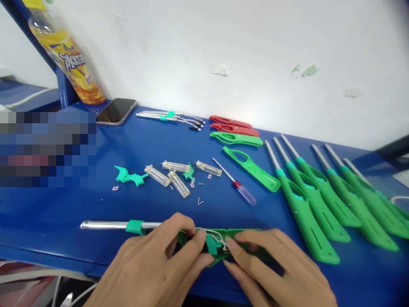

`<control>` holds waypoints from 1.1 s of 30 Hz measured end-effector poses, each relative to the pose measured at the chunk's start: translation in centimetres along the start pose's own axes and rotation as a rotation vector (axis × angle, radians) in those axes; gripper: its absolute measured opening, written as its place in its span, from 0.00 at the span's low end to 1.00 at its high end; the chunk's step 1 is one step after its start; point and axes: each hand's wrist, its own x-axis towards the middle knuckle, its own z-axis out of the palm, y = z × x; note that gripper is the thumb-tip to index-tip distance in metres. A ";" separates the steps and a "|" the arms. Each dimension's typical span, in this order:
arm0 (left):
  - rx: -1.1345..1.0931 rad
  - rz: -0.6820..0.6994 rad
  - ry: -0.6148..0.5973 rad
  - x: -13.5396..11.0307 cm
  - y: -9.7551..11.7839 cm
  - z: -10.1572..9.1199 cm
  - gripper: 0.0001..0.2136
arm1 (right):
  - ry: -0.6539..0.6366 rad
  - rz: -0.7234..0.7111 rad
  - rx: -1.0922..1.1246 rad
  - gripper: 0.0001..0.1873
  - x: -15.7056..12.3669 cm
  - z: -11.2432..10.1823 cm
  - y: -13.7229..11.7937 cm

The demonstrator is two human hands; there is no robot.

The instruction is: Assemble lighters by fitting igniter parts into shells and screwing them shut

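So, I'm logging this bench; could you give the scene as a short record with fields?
Left grip: holding an open green casing
Right grip: at the casing's other end, by white wires
Metal rod: points left, turquoise collar around it
Beyond casing: four clear tanks, screwdriver, loose screws
Right side: green lighters
Far side: phone, bottle, red casing halves
Work surface: blue

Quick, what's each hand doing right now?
Left hand: closed, holding the green lighter shell.
Right hand: closed on that shell too, a fingertip at the white wire; can't tell if it's pinched.
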 end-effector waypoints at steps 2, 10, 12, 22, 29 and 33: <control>0.005 0.020 -0.053 0.0 0.1 -0.2 0.21 | 0.023 0.017 0.027 0.10 -0.1 0.1 0.0; 0.087 -0.153 0.177 -0.6 0.2 -3.1 0.21 | 0.125 0.002 0.021 0.09 0.5 -1.5 -0.7; 0.087 -0.227 0.172 -0.8 -0.1 -4.3 0.20 | 0.180 0.023 -0.036 0.10 1.6 -2.5 -0.9; 0.177 -0.300 0.195 0.6 -2.2 -5.6 0.14 | 0.400 0.145 -0.037 0.14 7.3 -5.6 0.1; 0.266 -0.354 0.082 0.8 -5.4 -4.9 0.16 | 0.136 0.155 -0.048 0.10 6.8 -1.6 1.5; 0.280 -0.375 0.046 0.7 -6.1 -5.0 0.17 | 0.125 0.149 -0.052 0.11 7.1 -0.9 2.3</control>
